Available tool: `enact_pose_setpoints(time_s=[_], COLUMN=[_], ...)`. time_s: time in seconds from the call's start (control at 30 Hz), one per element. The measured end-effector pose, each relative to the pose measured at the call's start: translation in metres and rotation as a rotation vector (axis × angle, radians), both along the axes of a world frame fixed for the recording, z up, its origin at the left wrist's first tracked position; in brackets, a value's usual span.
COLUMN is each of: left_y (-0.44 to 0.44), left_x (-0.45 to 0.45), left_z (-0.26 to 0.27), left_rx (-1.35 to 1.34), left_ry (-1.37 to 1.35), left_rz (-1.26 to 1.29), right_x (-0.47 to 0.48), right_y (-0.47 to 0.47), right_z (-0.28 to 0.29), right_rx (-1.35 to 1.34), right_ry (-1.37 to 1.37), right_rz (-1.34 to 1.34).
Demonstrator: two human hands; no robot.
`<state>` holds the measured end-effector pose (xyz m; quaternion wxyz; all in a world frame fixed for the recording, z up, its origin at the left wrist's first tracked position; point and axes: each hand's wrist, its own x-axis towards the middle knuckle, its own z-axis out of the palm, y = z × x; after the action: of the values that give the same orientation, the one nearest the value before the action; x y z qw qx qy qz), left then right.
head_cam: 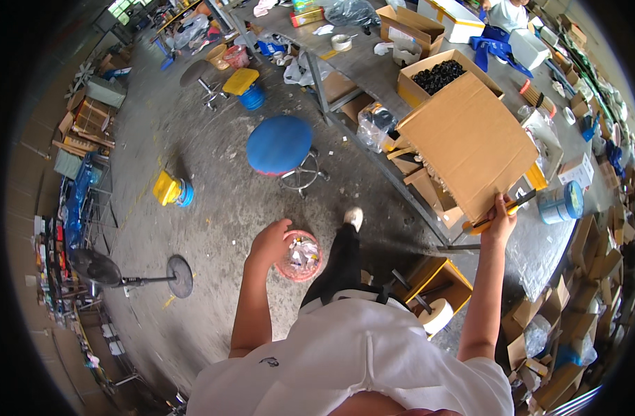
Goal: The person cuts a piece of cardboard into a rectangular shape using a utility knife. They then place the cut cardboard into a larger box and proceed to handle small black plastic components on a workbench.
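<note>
My right hand (498, 221) grips the near corner of a flat brown cardboard sheet (468, 143). A yellow-and-black hand tool (512, 208) is in the same hand; its exact kind cannot be told. The sheet slants over the workbench and covers part of an open carton (406, 88) of small black parts (438, 74). My left hand (270, 242) hangs low with its fingers loosely bent, and nothing shows in it. Below it, on the floor, stands a pink waste basket (319, 260) with paper and plastic scraps.
A blue round stool (279, 144) on wheels stands ahead. Yellow-topped blue buckets (250, 96) and a pedestal fan (96, 266) are on the floor. A blue tub (560, 203) sits on the workbench (525, 260). Empty cartons (588, 260) crowd the right. Another person (509, 14) is across the bench.
</note>
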<state>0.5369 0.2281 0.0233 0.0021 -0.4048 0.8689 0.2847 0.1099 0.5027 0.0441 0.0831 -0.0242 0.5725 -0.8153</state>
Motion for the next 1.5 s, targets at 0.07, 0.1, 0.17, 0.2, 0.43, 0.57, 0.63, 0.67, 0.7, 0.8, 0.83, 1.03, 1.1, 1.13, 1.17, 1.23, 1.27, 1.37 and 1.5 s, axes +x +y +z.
enact_pose_setpoints(time_s=[0.07,0.1,0.17,0.2,0.43,0.57,0.63,0.67,0.7,0.8,0.83,1.03,1.1,1.13,1.17,1.23,1.27,1.37,1.5], left_y=[-0.031,-0.046,-0.076,-0.094,-0.234,-0.269,-0.28,-0.283,-0.281,-0.273,-0.27,-0.244,-0.235,-0.232,-0.23,-0.232,-0.232,-0.227,-0.205], left_x=[-0.023,-0.04,-0.077,-0.091,-0.221,-0.318,-0.355,-0.371,-0.39,-0.433,-0.443,-0.496,-0.512,-0.52,-0.528,-0.543,-0.548,-0.56,-0.591], left_z=[-0.015,-0.017,-0.019,-0.021,0.001,0.042,0.043,0.043,0.045,0.051,0.05,0.047,0.051,0.051,0.051,0.041,0.037,0.031,0.027], left_rx=[0.12,0.197,0.347,0.345,0.1,-0.07,-0.004,0.03,0.037,0.042,0.067,0.058,0.043,0.035,0.027,-0.003,-0.008,-0.062,-0.115], left_ry=[-0.001,-0.033,-0.1,-0.107,-0.115,-0.139,-0.034,0.016,0.034,0.087,0.085,0.203,0.241,0.257,0.273,0.279,0.26,0.171,0.16], left_rz=[-0.03,-0.018,0.006,0.009,-0.204,-0.365,-0.445,-0.485,-0.525,-0.652,-0.699,-0.897,-0.941,-0.958,-0.974,-1.008,-1.007,-1.02,-1.13], right_x=[-0.032,-0.049,-0.083,-0.1,-0.196,-0.21,-0.217,-0.223,-0.226,-0.229,-0.232,-0.241,-0.239,-0.238,-0.236,-0.236,-0.238,-0.249,-0.256], right_y=[-0.03,-0.045,-0.078,-0.093,-0.172,-0.182,-0.189,-0.19,-0.185,-0.193,-0.193,-0.194,-0.195,-0.195,-0.195,-0.199,-0.197,-0.19,-0.195], right_z=[0.001,0.001,-0.001,-0.004,-0.039,-0.057,-0.057,-0.062,-0.064,-0.05,-0.045,-0.043,-0.043,-0.043,-0.041,-0.04,-0.033,-0.03,-0.024], right_rx=[-0.013,-0.015,-0.021,-0.016,0.192,0.243,0.3,0.29,0.283,0.261,0.261,0.449,0.401,0.347,0.294,0.413,0.608,1.201,1.572], right_ry=[0.016,0.01,-0.001,-0.005,-0.071,-0.199,-0.202,-0.2,-0.199,-0.221,-0.216,-0.236,-0.271,-0.293,-0.315,-0.254,-0.248,-0.139,0.092], right_rz=[-0.013,-0.036,-0.083,-0.095,-0.137,-0.141,-0.13,-0.117,-0.118,-0.076,-0.068,-0.074,-0.089,-0.104,-0.119,-0.163,-0.1,0.044,0.053])
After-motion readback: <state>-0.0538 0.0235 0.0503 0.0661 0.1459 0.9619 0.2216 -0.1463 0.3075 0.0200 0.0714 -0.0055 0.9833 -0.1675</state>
